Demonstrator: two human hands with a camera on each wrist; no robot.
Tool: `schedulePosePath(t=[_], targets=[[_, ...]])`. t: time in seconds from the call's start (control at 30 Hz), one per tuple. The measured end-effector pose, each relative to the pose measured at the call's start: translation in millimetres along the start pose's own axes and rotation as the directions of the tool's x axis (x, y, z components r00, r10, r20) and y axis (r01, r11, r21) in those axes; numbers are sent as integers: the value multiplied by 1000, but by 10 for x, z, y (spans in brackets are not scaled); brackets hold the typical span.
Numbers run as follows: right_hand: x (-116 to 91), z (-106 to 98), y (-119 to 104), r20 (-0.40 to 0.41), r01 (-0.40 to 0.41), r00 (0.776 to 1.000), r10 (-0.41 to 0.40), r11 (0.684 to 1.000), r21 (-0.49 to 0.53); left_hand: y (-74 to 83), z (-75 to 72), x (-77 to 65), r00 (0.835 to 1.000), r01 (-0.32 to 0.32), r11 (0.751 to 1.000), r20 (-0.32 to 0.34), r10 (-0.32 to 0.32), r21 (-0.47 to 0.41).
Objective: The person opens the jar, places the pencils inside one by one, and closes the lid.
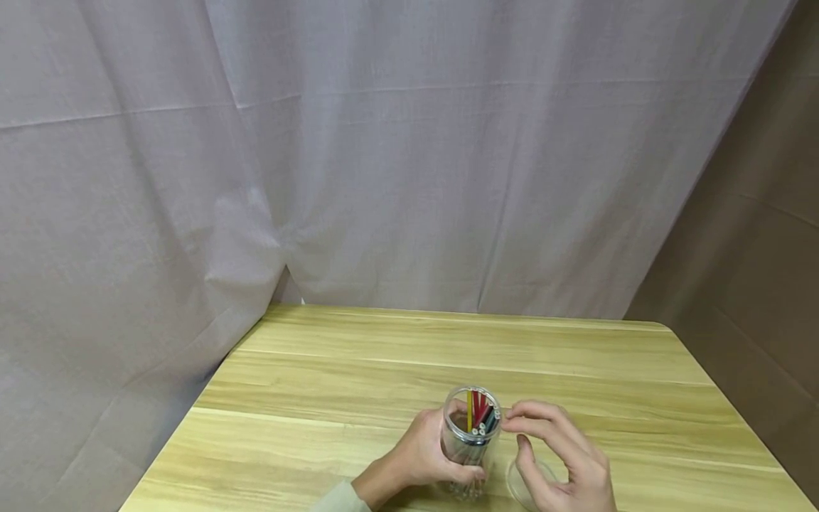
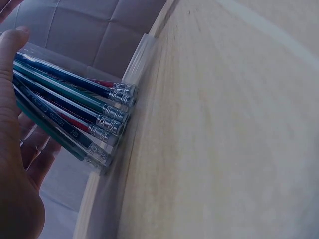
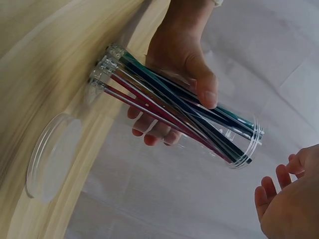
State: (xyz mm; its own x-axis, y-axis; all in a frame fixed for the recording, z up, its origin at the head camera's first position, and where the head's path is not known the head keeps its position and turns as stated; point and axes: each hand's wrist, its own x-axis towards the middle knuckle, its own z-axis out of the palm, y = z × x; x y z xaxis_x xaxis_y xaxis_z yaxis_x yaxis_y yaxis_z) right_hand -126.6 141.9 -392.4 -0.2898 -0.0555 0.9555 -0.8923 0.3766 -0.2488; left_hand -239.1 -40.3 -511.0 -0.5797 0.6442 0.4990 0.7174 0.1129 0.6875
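Observation:
My left hand (image 1: 422, 448) grips a clear plastic jar (image 1: 467, 451) that stands upright at the near side of the table. Inside are several pencils (image 3: 164, 117) in red, dark blue, green and yellow. Their eraser ends with metal bands point down in the left wrist view. The jar's mouth has no cover on it. Close by the rim, on the right, hovers my right hand (image 1: 566, 455), fingers loosely bent, thumb apart and nothing held. A round clear lid (image 3: 55, 157) lies flat on the table, partly hidden beneath that hand in the head view.
The light wood-grain table (image 1: 384, 355) runs away to a far edge. Grey cloth (image 1: 409, 178) hangs behind it and along the left, with a darker brown cloth (image 1: 748, 284) at the right side.

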Motion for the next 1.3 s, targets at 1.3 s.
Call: schedulePosePath(t=[1.3], targets=[[-672,-642,585,356,-207,846,398,859,-469,20,-18,-5,1000,20,1000,-1,-20,-16]])
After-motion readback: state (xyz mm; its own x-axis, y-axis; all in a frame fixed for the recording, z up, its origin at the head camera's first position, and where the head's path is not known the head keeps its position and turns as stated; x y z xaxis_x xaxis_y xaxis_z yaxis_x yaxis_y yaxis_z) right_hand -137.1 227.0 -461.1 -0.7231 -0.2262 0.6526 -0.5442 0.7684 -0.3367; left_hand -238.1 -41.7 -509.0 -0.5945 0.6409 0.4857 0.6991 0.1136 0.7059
